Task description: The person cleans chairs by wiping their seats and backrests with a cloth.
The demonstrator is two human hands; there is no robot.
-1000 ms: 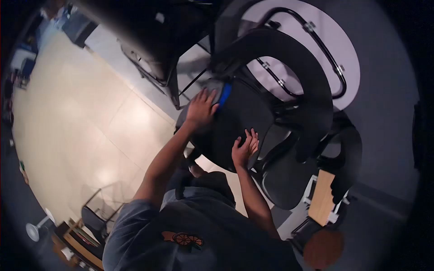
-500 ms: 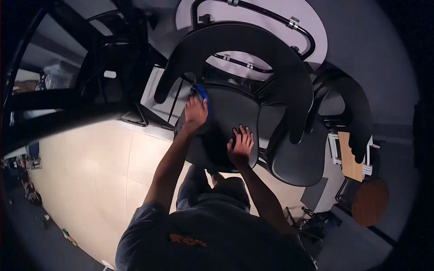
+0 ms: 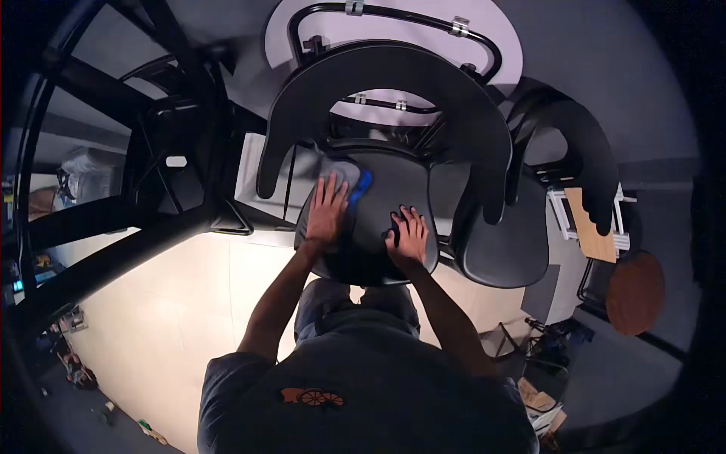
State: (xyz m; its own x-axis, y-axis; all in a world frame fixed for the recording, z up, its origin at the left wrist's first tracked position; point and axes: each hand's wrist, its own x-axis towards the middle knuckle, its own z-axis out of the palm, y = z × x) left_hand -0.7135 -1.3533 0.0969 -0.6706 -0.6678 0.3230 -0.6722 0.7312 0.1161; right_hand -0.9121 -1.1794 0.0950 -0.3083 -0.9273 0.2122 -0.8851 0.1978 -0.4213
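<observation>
A black chair seat (image 3: pixel 389 181) lies in front of me, with a curved black backrest (image 3: pixel 378 68) beyond it. On the left part of the seat, my left hand (image 3: pixel 327 212) rests flat on a grey cloth with a blue edge (image 3: pixel 361 184), its fingers spread. The cloth is partly hidden under that hand. My right hand (image 3: pixel 410 236) touches the right part of the same seat, fingers apart, holding nothing.
Another black chair (image 3: pixel 503 242) stands close on the right. A white round tabletop with black tubes (image 3: pixel 507 45) is behind. Black frames (image 3: pixel 174 159) rise at the left. A wooden board (image 3: pixel 594 227) and a brown round stool (image 3: pixel 635 293) are at the right.
The view has turned, bringing the chair upright before me and more black frames in at the left. My left hand and the cloth have shifted on the seat; my right hand stays on it.
</observation>
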